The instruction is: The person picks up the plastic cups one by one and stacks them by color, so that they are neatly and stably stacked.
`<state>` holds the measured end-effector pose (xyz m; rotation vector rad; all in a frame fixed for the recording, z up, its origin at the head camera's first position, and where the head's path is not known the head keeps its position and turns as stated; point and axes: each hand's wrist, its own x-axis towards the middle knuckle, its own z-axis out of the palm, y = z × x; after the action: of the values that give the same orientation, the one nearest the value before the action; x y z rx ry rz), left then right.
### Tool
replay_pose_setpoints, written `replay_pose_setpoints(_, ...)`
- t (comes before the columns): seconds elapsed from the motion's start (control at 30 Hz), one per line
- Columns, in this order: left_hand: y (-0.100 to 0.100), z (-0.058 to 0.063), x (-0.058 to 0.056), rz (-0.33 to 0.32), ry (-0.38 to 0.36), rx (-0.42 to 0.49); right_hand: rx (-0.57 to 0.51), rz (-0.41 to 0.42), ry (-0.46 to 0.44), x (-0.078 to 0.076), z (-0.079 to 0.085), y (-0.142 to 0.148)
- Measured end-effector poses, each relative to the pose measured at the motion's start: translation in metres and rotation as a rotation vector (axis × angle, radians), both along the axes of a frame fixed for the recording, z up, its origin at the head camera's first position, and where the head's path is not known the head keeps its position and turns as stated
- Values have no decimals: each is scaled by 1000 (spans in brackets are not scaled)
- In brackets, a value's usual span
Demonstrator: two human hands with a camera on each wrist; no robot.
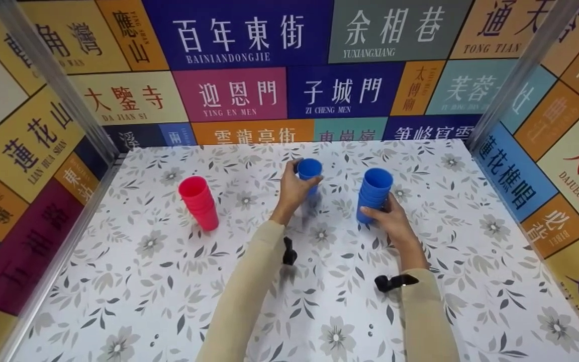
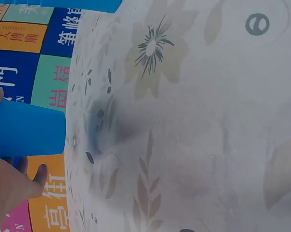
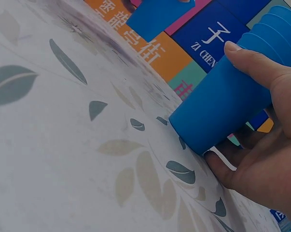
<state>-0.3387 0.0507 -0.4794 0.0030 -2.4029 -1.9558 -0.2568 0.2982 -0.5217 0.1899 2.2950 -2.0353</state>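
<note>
Between thumb and fingers my left hand (image 1: 294, 185) grips a single blue cup (image 1: 310, 168), its mouth facing up. In the left wrist view that cup (image 2: 32, 128) hangs above the tabletop, with a blurred shadow beneath it. To the right, my right hand (image 1: 392, 216) holds a stack of nested blue cups (image 1: 372, 198) low on its side, thumb across the front. The right wrist view shows the base of the stack (image 3: 227, 101) close over the table and several rims at its top.
A stack of nested red cups (image 1: 201, 203) stands upright on the left side of the table. The floral-patterned tabletop (image 1: 319, 281) is bordered by panels with colourful street-name signs (image 1: 239, 93) at the back and sides. Black straps with small cameras (image 1: 395, 282) sit at both wrists.
</note>
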Motion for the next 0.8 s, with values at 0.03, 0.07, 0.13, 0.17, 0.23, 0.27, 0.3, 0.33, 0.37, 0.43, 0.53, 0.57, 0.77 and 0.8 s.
replay_pose_setpoints(0.03, 0, 2, 0, -2, 6, 4, 0, 1, 3, 0, 0, 0)
replay_pose_setpoints(0.07, 1, 3, 0, -5, 14, 8, -6, 1, 6, -1, 0, 0)
replay_pose_setpoints(0.13, 1, 7, 1, -10, 28, 17, -17, -2, 12, -2, 0, 1)
replay_pose_setpoints(0.17, 1, 9, 2, -12, 43, 23, -20, -2, 9, -2, -1, 1)
replay_pose_setpoints(0.23, 2, 14, 2, -16, 65, 39, -25, -2, 0, -1, 2, 0)
replay_pose_setpoints(0.27, 2, 16, 2, -19, 76, 47, -28, -2, 0, -1, 3, 0)
replay_pose_setpoints(0.3, 3, 19, 2, -21, 82, 54, -23, -3, -2, -1, 3, 0)
replay_pose_setpoints(0.33, 3, 22, 2, -24, 93, 60, -19, -5, -4, -1, 4, 0)
replay_pose_setpoints(0.37, 4, 24, 2, -26, 100, 67, -17, -3, -4, 0, 4, 0)
replay_pose_setpoints(0.43, 5, 29, 3, -35, 107, 78, -9, -3, 7, -1, 1, 1)
replay_pose_setpoints(0.53, 6, 34, 5, -59, 114, 96, -4, -7, 8, -1, 0, 0)
replay_pose_setpoints(0.57, 7, 35, 6, -66, 113, 102, -4, -5, 7, 0, 0, 0)
replay_pose_setpoints(0.77, 14, 47, 14, -95, 113, 145, -15, -2, 10, -1, 0, 0)
replay_pose_setpoints(0.8, 15, 50, 17, -98, 119, 150, -14, -4, 10, -1, 0, -1)
